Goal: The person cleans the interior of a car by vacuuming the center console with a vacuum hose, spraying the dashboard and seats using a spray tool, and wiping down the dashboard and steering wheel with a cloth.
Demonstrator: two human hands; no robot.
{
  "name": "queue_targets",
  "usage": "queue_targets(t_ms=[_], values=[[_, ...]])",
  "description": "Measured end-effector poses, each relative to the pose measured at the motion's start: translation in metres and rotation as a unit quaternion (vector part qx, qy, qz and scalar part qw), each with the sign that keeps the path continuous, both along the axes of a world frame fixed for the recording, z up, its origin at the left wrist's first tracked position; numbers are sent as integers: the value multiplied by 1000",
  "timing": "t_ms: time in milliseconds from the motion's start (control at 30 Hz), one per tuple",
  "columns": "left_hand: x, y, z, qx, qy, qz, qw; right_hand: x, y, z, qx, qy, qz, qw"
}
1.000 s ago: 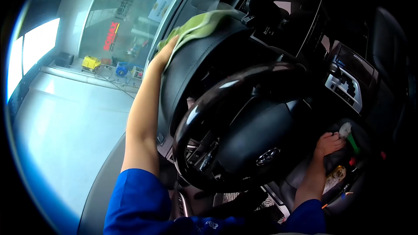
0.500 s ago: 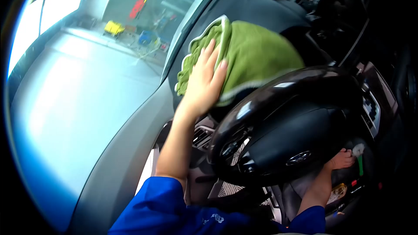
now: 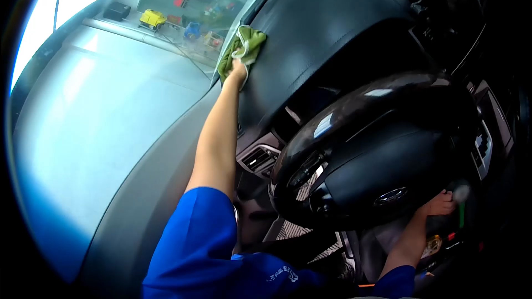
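Observation:
My left hand [image 3: 237, 71] is closed on a bunched green cloth [image 3: 252, 44] with white edging. It presses the cloth into the corner where the dashboard [image 3: 310, 16] meets the windshield, and part of the cloth hides the fingers. Low on the right, beyond the steering wheel [image 3: 393, 196], is my right hand [image 3: 439, 205] with its fingers curled. Close beside it lies a brush [image 3: 461, 215] with a green handle and a pale, fuzzy head. Whether the right hand grips anything is not visible in the shadow.
The steering wheel stands between my arms, with an air vent [image 3: 259, 159] to its left. A gear selector panel [image 3: 483, 143] is at the right. Through the glass are the car's hood [image 3: 111, 111] and a yellow object [image 3: 152, 19] on the floor.
My left hand has moved up and left, from lying flat on the spread cloth to clutching it at the windshield base. The cloth is now bunched. My right hand has barely moved.

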State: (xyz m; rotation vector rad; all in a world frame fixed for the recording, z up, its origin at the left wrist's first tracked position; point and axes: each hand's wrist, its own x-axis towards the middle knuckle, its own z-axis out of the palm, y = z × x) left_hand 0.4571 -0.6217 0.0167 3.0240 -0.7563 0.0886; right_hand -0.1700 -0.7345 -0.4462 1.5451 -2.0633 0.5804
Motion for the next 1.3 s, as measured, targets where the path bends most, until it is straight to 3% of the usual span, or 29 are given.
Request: queue_targets(t_ms=[100, 200, 267, 300, 367, 467, 500, 533, 600, 667, 733, 800, 933, 1033, 1100, 1133, 1167, 1200, 1300], values=[[12, 20, -2, -39, -45, 4, 998, 1, -6, -2, -15, 14, -19, 1000], [1, 48, -5, -88, -8, 52, 995, 3, -2, -1, -12, 10, -22, 1000], [-5, 51, -5, -53, 33, 172, 983, -1, -4, -1, -19, -7, -16, 1000], [29, 58, -10, 7, 70, 190, 979, -4, -2, -5, -13, 6, -20, 1000], [48, 40, -12, 27, 30, 178, 983, -8, -5, -25, 18, 30, -45, 998], [20, 5, -8, -93, -48, 238, 966, -4, -5, -23, -25, 24, -38, 999], [33, 6, -7, -86, -21, 211, 974, -11, -3, -21, 66, -25, 0, 997], [43, 18, -6, -77, 10, 194, 978, -8, -3, -20, -19, 39, -16, 999], [21, 23, 4, -91, 13, 165, 982, -8, -10, -26, -58, 17, -18, 998], [-24, 42, -4, -82, -22, 178, 980, 2, -13, -8, -57, 6, -10, 998], [-75, 61, 10, -65, 78, 142, 985, -2, -2, 8, -53, -3, 11, 999], [-146, 71, 11, 68, -9, 61, 996, 4, -7, 11, -46, -11, -18, 999], [-196, 147, -45, -85, -150, -79, 982, 6, -6, 11, 2, 19, -55, 998], [-238, 173, -63, -63, -214, -151, 963, 3, -4, 11, 9, 31, -52, 998], [-238, 167, -56, -50, -202, -164, 964, 3, -4, 5, 11, 35, -54, 998], [-213, 169, -52, 59, -192, -193, 960, 2, -6, -2, 9, 44, -58, 997], [-198, 153, -48, -1, -146, -134, 980, 1, -6, -6, 10, 54, -61, 997], [-201, 119, -35, -139, -68, -33, 987, 2, -6, -3, 12, 58, -63, 996], [-127, 114, -26, -121, -36, -100, 987, 0, -6, 3, -32, 16, -12, 999]])
